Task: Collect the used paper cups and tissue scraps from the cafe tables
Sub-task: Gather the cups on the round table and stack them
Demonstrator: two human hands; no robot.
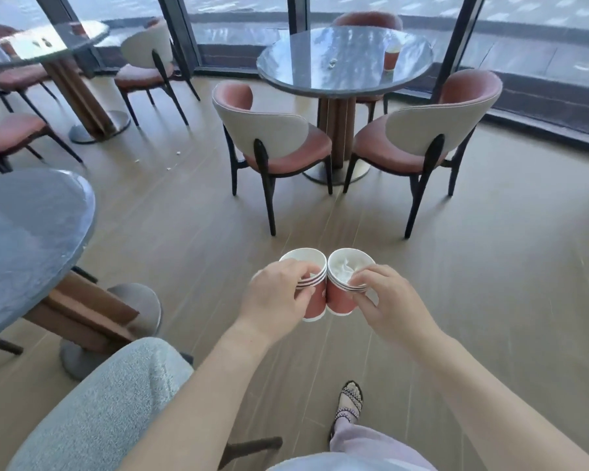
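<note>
Red paper cup stacks touch side by side: left hand [276,294] grips one stack [312,290], right hand [385,300] pinches the other [342,287]. Two stacks; a third cup [391,57] stands on the far table [320,79].

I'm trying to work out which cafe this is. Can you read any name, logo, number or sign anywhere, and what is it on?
No text here can be read.
Left-hand cup stack: a small pale mark on the red side, too blurred and partly hidden by the left hand to read.
Right-hand cup stack, held by the right hand: no print visible.
Red cup on the far table: too small and blurred to tell.
Windows, chairs, tables: no signs visible.
</note>
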